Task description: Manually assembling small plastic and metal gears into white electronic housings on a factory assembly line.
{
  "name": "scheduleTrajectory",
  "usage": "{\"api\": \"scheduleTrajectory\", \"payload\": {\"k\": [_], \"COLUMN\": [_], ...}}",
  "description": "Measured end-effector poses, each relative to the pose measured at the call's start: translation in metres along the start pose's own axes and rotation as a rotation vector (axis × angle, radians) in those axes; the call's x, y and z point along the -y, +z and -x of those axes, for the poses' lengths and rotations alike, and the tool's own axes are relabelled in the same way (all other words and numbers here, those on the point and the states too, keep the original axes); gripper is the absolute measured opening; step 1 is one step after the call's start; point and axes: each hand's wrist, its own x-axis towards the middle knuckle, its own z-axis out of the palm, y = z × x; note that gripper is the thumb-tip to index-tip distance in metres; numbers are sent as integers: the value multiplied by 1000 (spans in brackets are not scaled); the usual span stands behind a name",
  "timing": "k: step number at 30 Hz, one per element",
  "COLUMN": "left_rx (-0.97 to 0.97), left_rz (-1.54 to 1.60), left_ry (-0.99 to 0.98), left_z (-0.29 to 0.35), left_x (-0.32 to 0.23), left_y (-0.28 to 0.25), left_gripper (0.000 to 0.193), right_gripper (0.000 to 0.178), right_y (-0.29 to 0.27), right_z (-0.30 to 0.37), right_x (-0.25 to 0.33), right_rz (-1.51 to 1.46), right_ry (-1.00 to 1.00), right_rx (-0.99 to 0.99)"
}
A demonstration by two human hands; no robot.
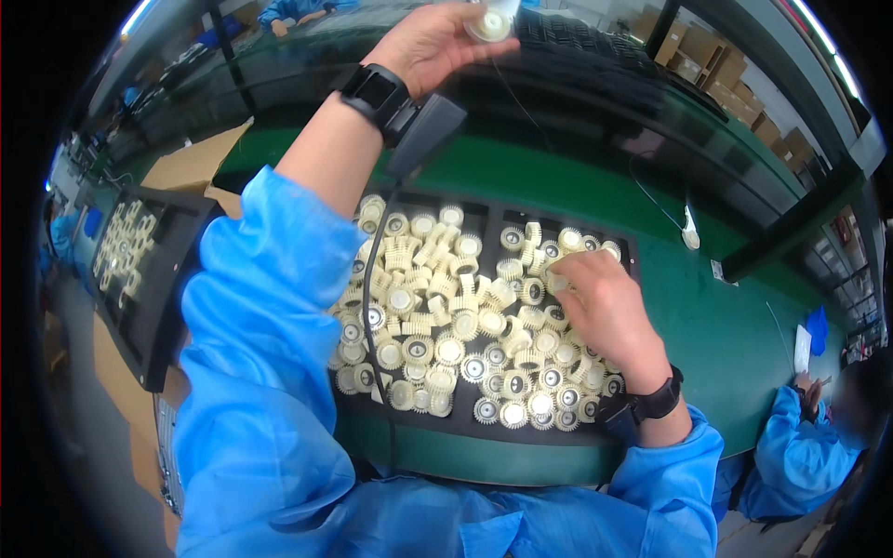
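My left hand [430,45], raised at the top with its arm stretched far forward, holds a white round plastic part [489,25] in its fingers. Low over the tray's right section, my right hand [605,302] has its thumb and fingers curled around a cream plastic gear [555,280], partly covered by the fingers. Many more cream gears [418,350] lie heaped in the black tray [486,244], in two sections split by a divider. Some gears face up with dark centres; others rest on edge.
A black cable [368,307] with a dark grey block [435,130] crosses the left gears. A second gear tray [167,270] and an open cardboard box [191,163] are at left. The table [688,307] is green. A person in blue [805,456] sits at right.
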Motion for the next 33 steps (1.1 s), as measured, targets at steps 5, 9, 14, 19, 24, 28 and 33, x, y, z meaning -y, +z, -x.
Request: {"api": "scheduleTrajectory", "payload": {"k": [5,9,14,19,24,28,33], "left_rx": [-279,-561,-617,-453,-75,100,142], "left_rz": [47,-241,-583,-1278,-1119,-1082,-1197], "left_ry": [-35,-440,-708,-619,-227,0,310], "left_z": [-32,-16,-10,0,47,115,190], "left_x": [71,144,155,84,22,-2,27], "left_y": [-51,-95,-112,-69,37,112,119], "left_gripper": [34,32,34,38,33,30,37], "right_gripper": [29,28,26,30,28,37,37], "right_y": [19,18,20,9,-9,-18,-11], "right_z": [-2,-2,0,-4,-4,-1,-3], "right_x": [-5,-2,-3,8,6,16,51], "right_rz": [29,51,29,-251,-1248,-1674,-1723], "right_ry": [-23,33,50,199,278,251,326], "right_rx": [21,14,-8,-37,-54,-21,25]}}
